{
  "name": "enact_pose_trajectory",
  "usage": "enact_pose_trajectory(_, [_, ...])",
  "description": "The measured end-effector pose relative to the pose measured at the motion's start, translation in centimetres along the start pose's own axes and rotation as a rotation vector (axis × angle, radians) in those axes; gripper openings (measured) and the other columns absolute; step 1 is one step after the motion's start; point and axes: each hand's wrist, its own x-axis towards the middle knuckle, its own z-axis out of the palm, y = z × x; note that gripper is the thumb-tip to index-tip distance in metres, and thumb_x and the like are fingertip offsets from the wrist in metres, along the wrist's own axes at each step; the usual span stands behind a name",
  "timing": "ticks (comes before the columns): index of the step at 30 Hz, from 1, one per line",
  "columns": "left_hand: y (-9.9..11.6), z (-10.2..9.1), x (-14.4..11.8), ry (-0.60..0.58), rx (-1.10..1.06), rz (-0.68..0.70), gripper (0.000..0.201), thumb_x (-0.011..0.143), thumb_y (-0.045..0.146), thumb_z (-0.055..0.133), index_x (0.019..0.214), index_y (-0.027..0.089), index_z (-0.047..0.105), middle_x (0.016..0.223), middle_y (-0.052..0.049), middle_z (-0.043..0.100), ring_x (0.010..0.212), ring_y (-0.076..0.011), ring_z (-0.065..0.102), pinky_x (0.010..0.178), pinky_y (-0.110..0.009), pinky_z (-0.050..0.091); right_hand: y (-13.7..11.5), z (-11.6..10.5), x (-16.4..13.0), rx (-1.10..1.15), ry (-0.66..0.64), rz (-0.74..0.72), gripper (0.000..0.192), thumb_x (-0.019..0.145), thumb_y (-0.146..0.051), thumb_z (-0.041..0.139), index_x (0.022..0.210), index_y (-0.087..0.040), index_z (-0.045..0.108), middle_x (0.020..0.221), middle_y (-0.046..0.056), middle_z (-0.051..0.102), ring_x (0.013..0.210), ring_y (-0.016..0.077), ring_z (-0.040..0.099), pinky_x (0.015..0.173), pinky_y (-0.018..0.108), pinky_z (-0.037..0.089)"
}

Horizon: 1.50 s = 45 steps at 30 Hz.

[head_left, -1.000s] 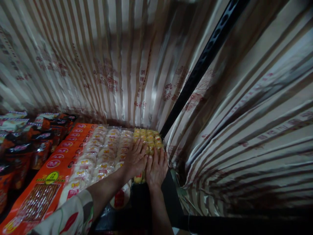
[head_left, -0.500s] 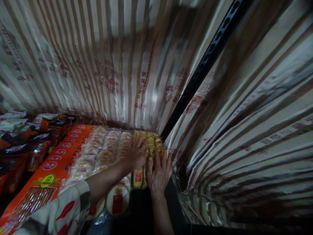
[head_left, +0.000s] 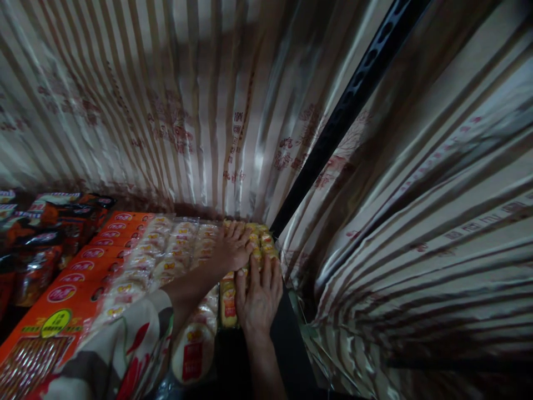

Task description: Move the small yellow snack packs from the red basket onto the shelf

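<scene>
Small yellow wrapped snack packs (head_left: pixel 228 305) stand in rows at the shelf's right corner. My left hand (head_left: pixel 233 247) reaches across the display and lies on the back rows of these packs, its fingers spread. Nearer to me, my right hand (head_left: pixel 260 294) rests palm down on the same packs with its fingers stretched forward. Parts of the yellow packs are hidden under both hands. Left of them run rows of round white crackers (head_left: pixel 192 355) in clear wrappers, partly covered by my left forearm.
Orange snack packets (head_left: pixel 66 278) and dark-and-orange bags (head_left: pixel 39 261) fill the left side. A black perforated post (head_left: pixel 333 133) rises at the back right corner. Striped, wrinkled sheeting (head_left: pixel 200 111) hangs behind and to the right. The black shelf surface (head_left: pixel 293 339) shows at the front.
The view has shifted slightly, so the goods sit further left. My left hand has moved further over the yellow packs, close to my right hand. Both hands stay on the packs.
</scene>
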Motion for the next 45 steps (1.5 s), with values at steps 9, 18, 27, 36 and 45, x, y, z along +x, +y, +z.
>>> enact_pose_trajectory(9, [0.0,0.3,-0.4,0.011,0.041,0.017,0.052,0.094,0.044,0.025,0.140,0.022,0.038,0.148,-0.007,0.032,0.139,-0.0282,0.021,0.112,-0.052,0.015,-0.2,0.1,-0.2,0.012,0.003,0.030,0.045,0.090,-0.040,0.043,0.125,-0.013,0.054,0.143,0.017,0.037,0.136,0.0300,0.024,0.103,0.050,0.031])
enact_pose_trajectory(18, [0.4,-0.4,-0.2,0.054,0.038,-0.021,0.052,0.094,0.046,0.025,0.139,0.024,0.039,0.148,-0.007,0.033,0.140,-0.0285,0.019,0.113,-0.052,0.014,0.0,-1.1,-0.7,-0.013,0.029,0.140,0.056,0.087,-0.051,0.043,0.129,-0.015,0.051,0.149,0.017,0.022,0.135,0.0349,0.021,0.100,0.053,0.031])
enact_pose_trajectory(27, [2.6,-0.8,2.6,-0.115,-0.082,0.061,0.058,0.093,0.052,0.015,0.141,0.025,0.034,0.151,-0.004,0.027,0.141,-0.0242,0.016,0.113,-0.051,0.015,0.0,-0.5,-1.5,-0.022,-0.042,0.166,0.062,0.085,-0.053,0.046,0.133,-0.014,0.047,0.147,0.020,0.028,0.136,0.0353,0.020,0.100,0.053,0.032])
enact_pose_trajectory(36, [2.8,-0.1,1.9,-0.089,-0.038,0.092,0.053,0.094,0.049,0.023,0.138,0.026,0.040,0.147,-0.004,0.035,0.139,-0.0254,0.021,0.112,-0.049,0.018,-0.3,-0.1,-1.5,0.003,0.002,0.197,0.059,0.086,-0.051,0.045,0.127,-0.010,0.050,0.142,0.020,0.038,0.134,0.0341,0.025,0.100,0.054,0.031])
enact_pose_trajectory(45, [3.1,-0.2,2.1,-0.122,-0.053,0.068,0.055,0.093,0.051,0.020,0.140,0.026,0.036,0.151,-0.004,0.028,0.140,-0.0258,0.018,0.112,-0.051,0.015,-0.2,-0.1,-1.5,0.024,-0.002,0.220,0.063,0.086,-0.052,0.043,0.131,-0.010,0.045,0.142,0.019,0.037,0.135,0.0331,0.023,0.102,0.053,0.028])
